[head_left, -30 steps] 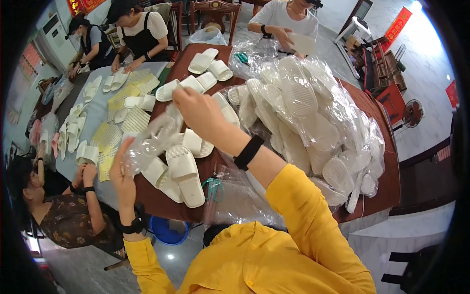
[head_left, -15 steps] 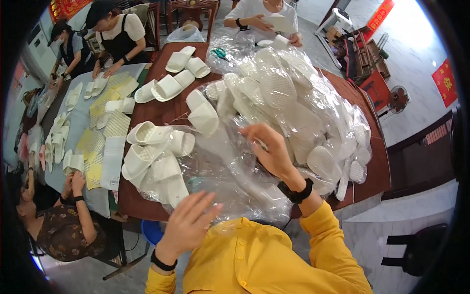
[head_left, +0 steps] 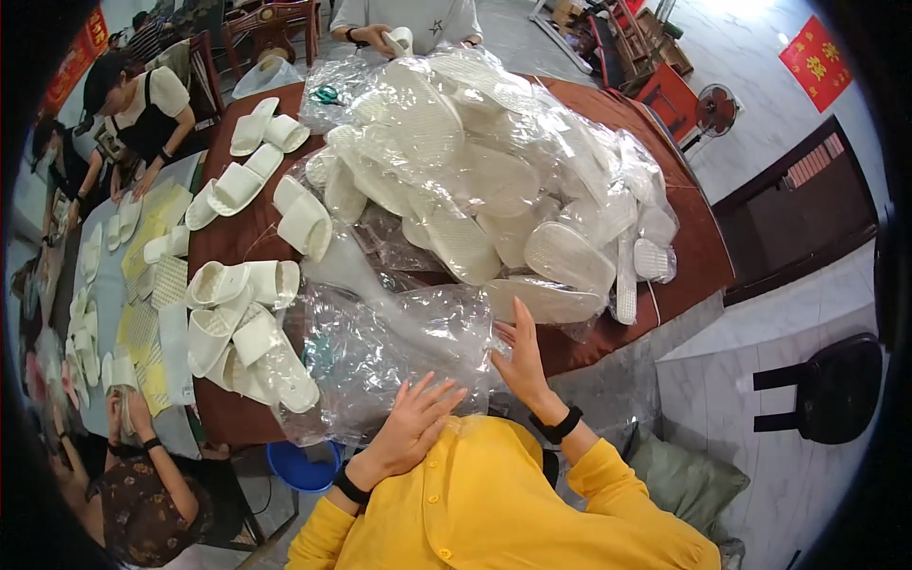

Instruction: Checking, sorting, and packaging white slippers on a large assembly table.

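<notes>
A clear plastic bag [head_left: 389, 347] lies rumpled at the near edge of the brown-covered table [head_left: 693, 228]. My left hand [head_left: 415, 427], fingers spread, rests at the bag's near edge, close to my yellow shirt. At the bag's right side is my right hand [head_left: 521, 359], its fingers stretched out and nothing visible in them. Beyond both hands rises a big heap of white slippers [head_left: 475, 180] in clear plastic. Left of the bag, more white slippers [head_left: 252, 347] are stacked, some partly under plastic. A single slipper [head_left: 302, 220] lies between that stack and the heap.
Teal-handled scissors [head_left: 326, 94] lie at the far left of the heap. A blue bucket [head_left: 304, 465] is below the table edge. Co-workers handle slippers at a grey table [head_left: 95, 323] on the left; another person [head_left: 418, 24] sits opposite. A black chair [head_left: 836, 388] stands right.
My view has swung to the right. My right hand has drawn back from the heap toward my body, and my left hand has come down at the bag, which now lies more spread out.
</notes>
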`<control>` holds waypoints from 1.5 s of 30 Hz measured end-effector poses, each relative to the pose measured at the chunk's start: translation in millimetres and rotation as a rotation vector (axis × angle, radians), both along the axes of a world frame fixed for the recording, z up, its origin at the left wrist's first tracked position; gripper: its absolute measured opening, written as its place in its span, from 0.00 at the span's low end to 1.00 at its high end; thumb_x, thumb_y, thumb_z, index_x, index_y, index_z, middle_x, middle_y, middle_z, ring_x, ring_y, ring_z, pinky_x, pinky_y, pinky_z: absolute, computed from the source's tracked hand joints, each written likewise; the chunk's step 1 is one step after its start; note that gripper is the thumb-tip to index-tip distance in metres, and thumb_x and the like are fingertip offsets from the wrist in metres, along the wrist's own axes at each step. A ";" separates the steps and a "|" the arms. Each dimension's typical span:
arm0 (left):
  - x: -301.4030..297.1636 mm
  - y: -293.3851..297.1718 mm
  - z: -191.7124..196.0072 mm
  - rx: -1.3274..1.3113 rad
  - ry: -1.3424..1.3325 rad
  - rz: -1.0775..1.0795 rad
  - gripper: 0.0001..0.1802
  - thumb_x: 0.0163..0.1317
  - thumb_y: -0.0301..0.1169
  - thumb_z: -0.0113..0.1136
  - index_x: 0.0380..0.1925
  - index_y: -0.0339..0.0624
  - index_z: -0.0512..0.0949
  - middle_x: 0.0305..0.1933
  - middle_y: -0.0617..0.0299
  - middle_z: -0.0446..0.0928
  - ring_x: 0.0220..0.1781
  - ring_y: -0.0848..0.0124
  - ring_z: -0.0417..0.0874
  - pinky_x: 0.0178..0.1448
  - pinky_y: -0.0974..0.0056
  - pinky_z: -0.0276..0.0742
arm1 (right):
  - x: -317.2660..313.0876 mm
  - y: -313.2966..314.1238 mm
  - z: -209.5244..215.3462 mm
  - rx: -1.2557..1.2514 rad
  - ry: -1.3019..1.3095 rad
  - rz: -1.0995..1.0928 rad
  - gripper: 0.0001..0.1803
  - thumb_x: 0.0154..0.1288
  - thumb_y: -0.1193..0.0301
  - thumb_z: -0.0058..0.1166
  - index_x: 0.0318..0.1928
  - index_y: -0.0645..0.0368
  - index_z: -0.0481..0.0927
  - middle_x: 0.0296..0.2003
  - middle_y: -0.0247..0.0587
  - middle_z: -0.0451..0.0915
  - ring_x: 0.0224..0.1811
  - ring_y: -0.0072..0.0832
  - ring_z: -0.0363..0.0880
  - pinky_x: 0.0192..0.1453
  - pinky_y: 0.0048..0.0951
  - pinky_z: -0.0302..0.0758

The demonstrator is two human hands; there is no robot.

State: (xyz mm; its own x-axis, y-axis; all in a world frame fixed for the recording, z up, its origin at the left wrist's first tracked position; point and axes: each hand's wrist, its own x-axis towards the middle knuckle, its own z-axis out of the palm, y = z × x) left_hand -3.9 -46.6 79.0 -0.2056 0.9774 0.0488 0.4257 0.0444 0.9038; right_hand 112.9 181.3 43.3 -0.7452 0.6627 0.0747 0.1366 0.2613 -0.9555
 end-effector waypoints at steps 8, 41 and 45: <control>21.5 -3.4 -31.5 -0.074 0.057 0.047 0.25 0.73 0.39 0.38 0.69 0.59 0.68 0.80 0.58 0.50 0.81 0.47 0.37 0.76 0.34 0.22 | 24.8 11.4 -45.5 0.849 -0.395 0.362 0.35 0.50 0.68 0.65 0.62 0.47 0.73 0.67 0.51 0.65 0.68 0.50 0.64 0.68 0.49 0.65; 41.0 3.5 -84.2 -0.065 0.191 0.194 0.42 0.54 0.47 0.70 0.68 0.48 0.66 0.78 0.44 0.47 0.80 0.42 0.37 0.75 0.28 0.29 | 16.9 -1.0 -54.8 0.789 -0.505 0.428 0.60 0.43 0.52 0.74 0.76 0.40 0.53 0.76 0.51 0.44 0.77 0.56 0.42 0.72 0.56 0.57; 26.1 -21.2 -65.7 -0.368 0.625 0.468 0.55 0.43 0.47 0.76 0.72 0.56 0.59 0.80 0.51 0.45 0.80 0.42 0.37 0.75 0.27 0.29 | 20.2 13.2 -56.0 0.755 -0.502 0.466 0.61 0.42 0.51 0.74 0.76 0.41 0.53 0.76 0.52 0.44 0.78 0.56 0.40 0.73 0.55 0.57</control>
